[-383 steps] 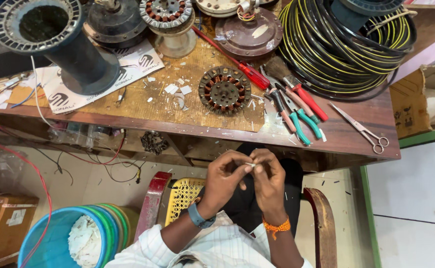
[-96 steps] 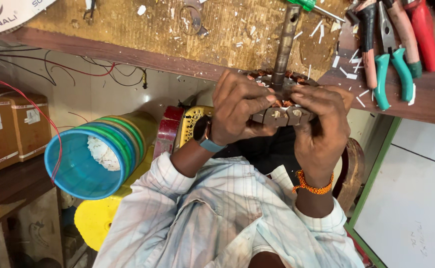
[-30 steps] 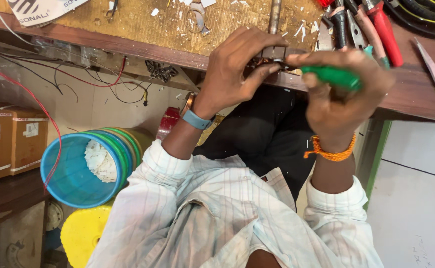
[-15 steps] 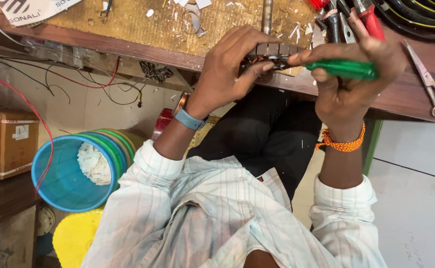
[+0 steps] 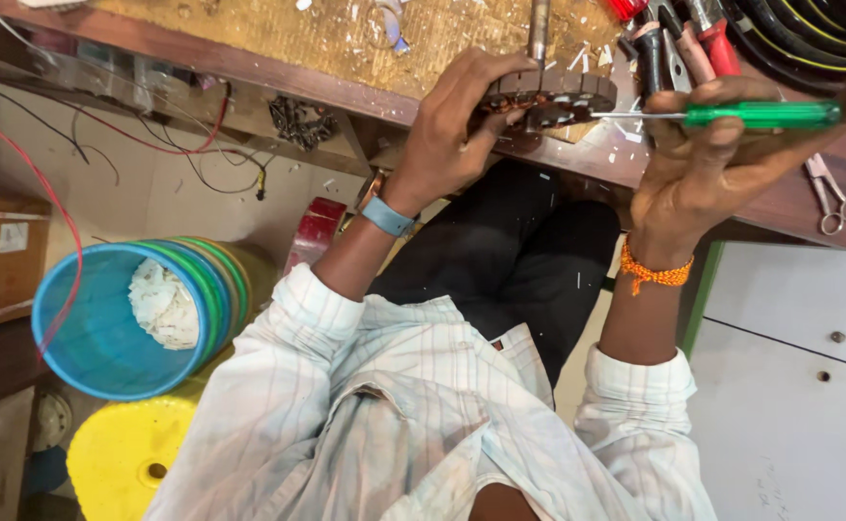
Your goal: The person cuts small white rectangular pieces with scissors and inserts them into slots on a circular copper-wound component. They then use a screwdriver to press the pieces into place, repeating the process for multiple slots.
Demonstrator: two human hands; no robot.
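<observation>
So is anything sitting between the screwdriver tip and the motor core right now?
Nothing visible. The left hand grips the motor core at the bench edge, and the green screwdriver in the right hand runs its shaft straight to the core with a clear gap.

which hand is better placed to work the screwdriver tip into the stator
Right. The right hand already grips the green screwdriver, and its shaft points at the stator at the bench edge. The left hand is wrapped around the stator, steadying it, so it looks best kept there.

Stator (image 5: 550, 96) half hidden by left hand (image 5: 452, 145); shaft (image 5: 539, 29) cut off at top edge.
</observation>
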